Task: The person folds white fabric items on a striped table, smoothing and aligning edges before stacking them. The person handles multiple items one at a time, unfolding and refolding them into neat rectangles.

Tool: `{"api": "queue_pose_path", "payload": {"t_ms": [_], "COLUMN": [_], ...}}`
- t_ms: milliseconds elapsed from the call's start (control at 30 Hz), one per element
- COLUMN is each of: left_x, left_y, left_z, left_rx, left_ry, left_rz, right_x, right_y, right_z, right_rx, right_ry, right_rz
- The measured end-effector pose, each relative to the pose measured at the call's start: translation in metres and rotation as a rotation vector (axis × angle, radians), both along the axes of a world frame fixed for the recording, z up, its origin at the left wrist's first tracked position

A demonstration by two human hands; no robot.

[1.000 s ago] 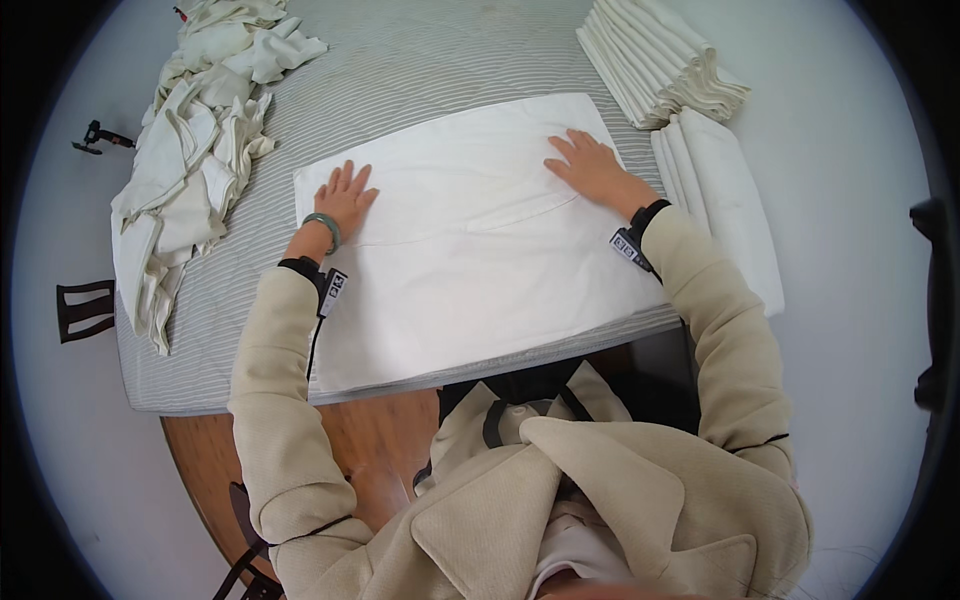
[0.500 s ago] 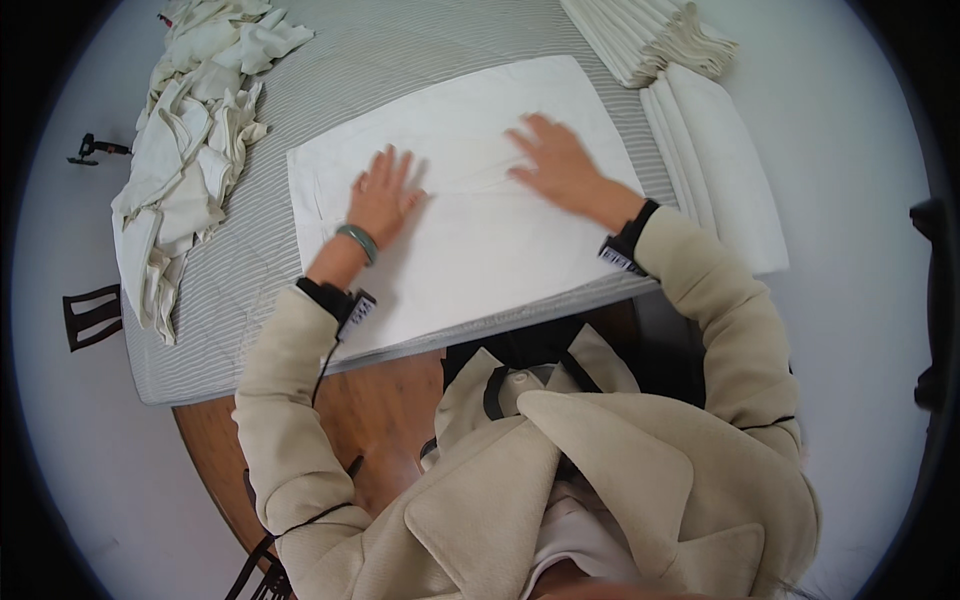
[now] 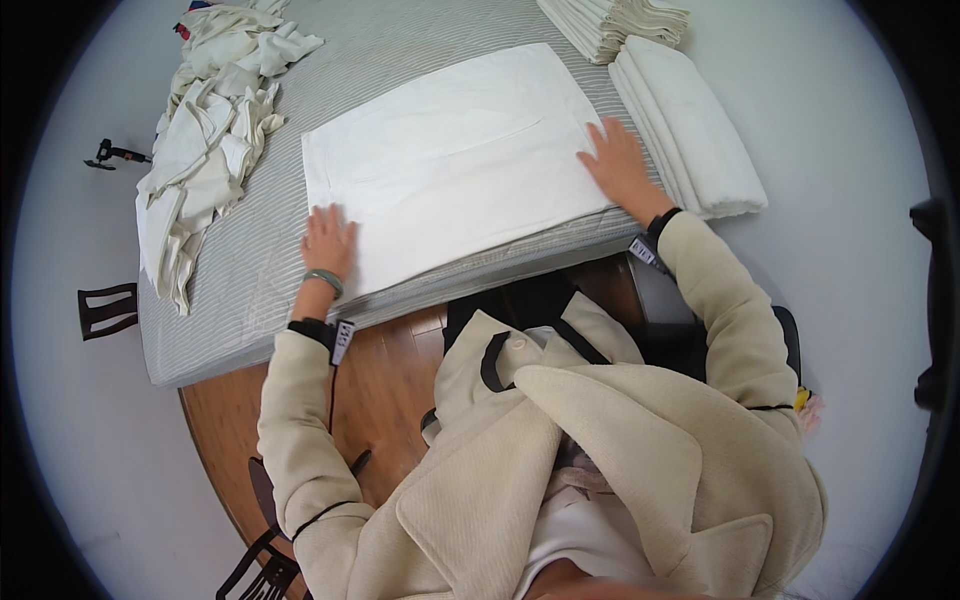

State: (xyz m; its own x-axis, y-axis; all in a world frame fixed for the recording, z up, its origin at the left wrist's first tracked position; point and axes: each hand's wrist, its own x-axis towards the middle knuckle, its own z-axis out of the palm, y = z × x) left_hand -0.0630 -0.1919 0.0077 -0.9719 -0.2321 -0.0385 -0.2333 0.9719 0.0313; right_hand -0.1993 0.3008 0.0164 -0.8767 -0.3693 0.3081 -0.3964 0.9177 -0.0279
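At far left, a dark wooden chair back [image 3: 107, 312] stands beyond a grey-and-white striped mattress [image 3: 245, 275]. Along the mattress's left side lies a crumpled heap of off-white cloth [image 3: 205, 150]. Next, the person's left hand [image 3: 328, 243], a green bangle at its wrist, rests palm down over the left edge of a flat, white, rectangular cloth [image 3: 460, 155], near its closest corner; the grip is spread, fingers slightly parted. The cloth lies across the mattress, between both hands. The right hand [image 3: 614, 163] lies over its right edge, grip also spread. Just right of that hand sits a thick, folded white cloth bundle [image 3: 692, 130], with a stack of folded cream cloths [image 3: 615, 25] behind it
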Motion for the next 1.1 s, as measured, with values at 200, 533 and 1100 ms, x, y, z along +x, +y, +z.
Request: {"api": "queue_pose_path", "payload": {"t_ms": [200,533,1100], "left_x": [0.057,0.119,0.094], "left_y": [0.064,0.0,-0.033], "left_z": [-0.018,-0.039,-0.014], "left_rx": [0.112,0.136,1.27], "left_ry": [0.095,0.35,0.275], "left_rz": [-0.161,0.336,0.371], "right_x": [0.081,0.077,0.132], "right_y": [-0.054,0.024,-0.118], "right_z": [-0.014,-0.033,0.031], "right_rx": [-0.099,-0.083,-0.617], "right_ry": [-0.057,0.09,-0.185], "right_rz": [0.235,-0.089,0.49]}}
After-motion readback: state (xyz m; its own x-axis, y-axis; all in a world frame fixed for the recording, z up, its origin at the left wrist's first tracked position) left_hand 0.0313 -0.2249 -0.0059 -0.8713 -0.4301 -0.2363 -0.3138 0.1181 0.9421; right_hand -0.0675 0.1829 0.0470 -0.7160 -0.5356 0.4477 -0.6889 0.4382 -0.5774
